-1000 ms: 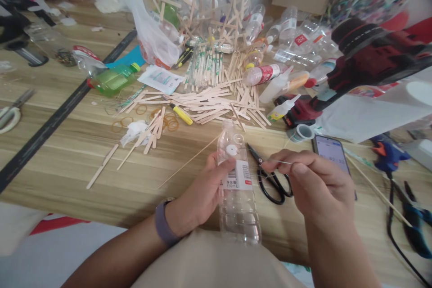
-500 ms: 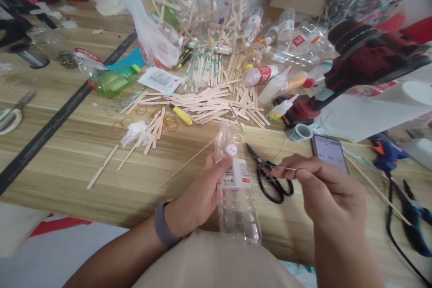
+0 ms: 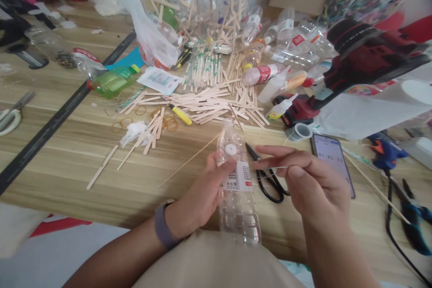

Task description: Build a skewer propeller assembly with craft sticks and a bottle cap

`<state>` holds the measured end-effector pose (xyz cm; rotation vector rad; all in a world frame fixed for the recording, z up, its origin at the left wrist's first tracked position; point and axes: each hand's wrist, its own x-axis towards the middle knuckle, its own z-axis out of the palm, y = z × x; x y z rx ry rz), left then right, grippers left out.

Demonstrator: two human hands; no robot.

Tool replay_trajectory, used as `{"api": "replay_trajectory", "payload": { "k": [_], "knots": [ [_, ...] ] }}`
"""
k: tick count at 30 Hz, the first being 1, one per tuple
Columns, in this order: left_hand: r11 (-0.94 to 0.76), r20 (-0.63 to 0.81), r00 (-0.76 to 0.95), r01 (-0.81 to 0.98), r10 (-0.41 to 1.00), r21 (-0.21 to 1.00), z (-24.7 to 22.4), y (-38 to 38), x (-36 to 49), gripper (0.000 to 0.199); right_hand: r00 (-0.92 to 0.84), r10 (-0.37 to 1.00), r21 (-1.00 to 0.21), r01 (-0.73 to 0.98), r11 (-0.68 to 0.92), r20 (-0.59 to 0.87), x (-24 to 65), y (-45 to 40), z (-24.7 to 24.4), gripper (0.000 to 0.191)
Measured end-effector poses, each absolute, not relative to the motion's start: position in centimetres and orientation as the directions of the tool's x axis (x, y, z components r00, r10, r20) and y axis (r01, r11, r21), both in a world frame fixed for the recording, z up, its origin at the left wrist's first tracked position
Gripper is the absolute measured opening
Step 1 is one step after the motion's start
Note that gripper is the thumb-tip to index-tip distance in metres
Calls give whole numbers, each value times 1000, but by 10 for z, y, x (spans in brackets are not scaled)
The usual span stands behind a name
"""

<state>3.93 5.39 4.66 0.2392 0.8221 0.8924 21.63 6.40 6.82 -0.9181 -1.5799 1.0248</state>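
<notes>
My left hand (image 3: 216, 173) is wrapped round a clear plastic bottle (image 3: 239, 211), which lies with its neck away from me. A small white round cap-like disc (image 3: 231, 150) sits on the bottle's side above my thumb. My right hand (image 3: 303, 180) is closed in a pinch on a thin pale thread (image 3: 281, 168), with the other fingers stretched toward the bottle. The thread's far end is too fine to follow. Under that hand lie black-handled scissors (image 3: 270, 184), partly hidden. A thin bamboo stick (image 3: 189, 162) lies left of the bottle.
Loose wooden craft sticks (image 3: 209, 103) and a yellow-handled tool (image 3: 181, 114) lie beyond the bottle. On the right are a phone (image 3: 332, 159), a small cup (image 3: 299, 132), a red-and-black power tool (image 3: 357, 67), a glue gun (image 3: 386, 153) and pliers (image 3: 416, 225).
My right hand has moved left, closer to the bottle, still pinching the thread, and now covers more of the scissors. The left hand and bottle have hardly moved.
</notes>
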Motion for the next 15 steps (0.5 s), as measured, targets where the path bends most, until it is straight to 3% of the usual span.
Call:
{"api": "replay_trajectory", "payload": {
  "k": [4,15],
  "knots": [
    [620,-523,353,-583,776,526,50,54,38,31,-226,935,-959,13,283,273,211,68,67,19],
    [616,-520,350,-580,779,533,46,53,36,32,-122,937,-922,177,345,327,215,58,71,22]
  ]
}}
